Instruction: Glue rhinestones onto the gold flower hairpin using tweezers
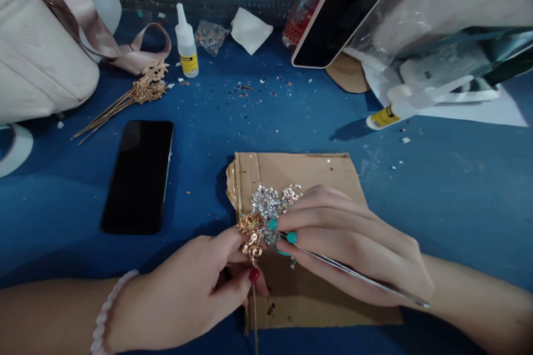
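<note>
My left hand (183, 283) pinches the thin stem of a gold flower hairpin (252, 236), its ornament lying over the left part of a cardboard piece (325, 310). In my right hand (353, 238) is a pair of slim metal tweezers (358, 274), slanting down to the right under the palm. Their tips are beside the gold ornament, partly hidden by the fingers. A heap of silvery, sparkling rhinestones (266, 199) spreads on the cardboard just beyond the ornament. Whether the tips grip a stone is too small to tell.
Several more gold hairpins (145, 89) lie at the left near a pink ribbon (125, 55). A black phone (139, 177) lies left of the cardboard. One glue bottle (187, 44) stands upright; another glue bottle (391, 113) is at the right. A tilted device (345, 11) stands behind.
</note>
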`<state>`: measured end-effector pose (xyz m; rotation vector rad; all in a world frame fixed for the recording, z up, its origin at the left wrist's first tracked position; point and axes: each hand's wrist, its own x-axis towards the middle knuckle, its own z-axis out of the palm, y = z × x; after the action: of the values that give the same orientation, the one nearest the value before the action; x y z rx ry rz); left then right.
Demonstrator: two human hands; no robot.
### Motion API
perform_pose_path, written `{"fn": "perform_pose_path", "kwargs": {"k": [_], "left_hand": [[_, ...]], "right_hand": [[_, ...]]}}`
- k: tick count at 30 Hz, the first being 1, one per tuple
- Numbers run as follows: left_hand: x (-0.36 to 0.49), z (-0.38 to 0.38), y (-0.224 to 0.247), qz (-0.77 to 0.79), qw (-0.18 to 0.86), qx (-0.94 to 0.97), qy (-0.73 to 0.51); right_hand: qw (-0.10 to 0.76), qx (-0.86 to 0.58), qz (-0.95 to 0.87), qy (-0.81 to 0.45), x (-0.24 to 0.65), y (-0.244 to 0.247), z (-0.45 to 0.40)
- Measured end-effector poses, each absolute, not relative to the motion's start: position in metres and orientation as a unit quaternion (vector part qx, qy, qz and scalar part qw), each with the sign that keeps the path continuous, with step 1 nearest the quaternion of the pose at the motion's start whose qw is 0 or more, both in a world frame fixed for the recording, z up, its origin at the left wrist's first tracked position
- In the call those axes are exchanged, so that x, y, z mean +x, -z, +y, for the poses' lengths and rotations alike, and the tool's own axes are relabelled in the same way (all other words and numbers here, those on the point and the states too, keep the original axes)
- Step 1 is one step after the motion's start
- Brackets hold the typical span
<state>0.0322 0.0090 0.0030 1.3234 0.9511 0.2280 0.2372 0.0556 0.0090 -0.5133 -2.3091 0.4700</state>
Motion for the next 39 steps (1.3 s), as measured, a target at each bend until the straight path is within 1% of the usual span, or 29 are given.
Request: {"fn": "perform_pose_path", "kwargs": {"k": [4,15,23,29,39], "left_hand": [[0.0326,0.0111,-0.0055,0.414,0.696,0.578,-0.101],[0.0334,0.0107,-0.0057,0.414,0.699,0.573,-0.112],[0.0323,0.0105,-0.0050,0.421,0.697,0.570,-0.109],[0.0321,0.0099,-0.0043,0.431,0.675,0.590,-0.104],[0.0327,0.0080,-0.0031,0.433,0.677,0.584,-0.112]], "right_hand": [[0.354,-0.194,-0.898,-0.176,0.2376,-0.0096,0.0559],[0.353,-0.199,-0.897,-0.179,0.2382,-0.0087,0.0546],[0.341,-0.195,-0.900,-0.188,0.2396,-0.0114,0.0543],[0.337,-0.192,-0.903,-0.186,0.2408,-0.0094,0.0542],[0.336,-0.187,-0.905,-0.184,0.2410,-0.0103,0.0548]]}}
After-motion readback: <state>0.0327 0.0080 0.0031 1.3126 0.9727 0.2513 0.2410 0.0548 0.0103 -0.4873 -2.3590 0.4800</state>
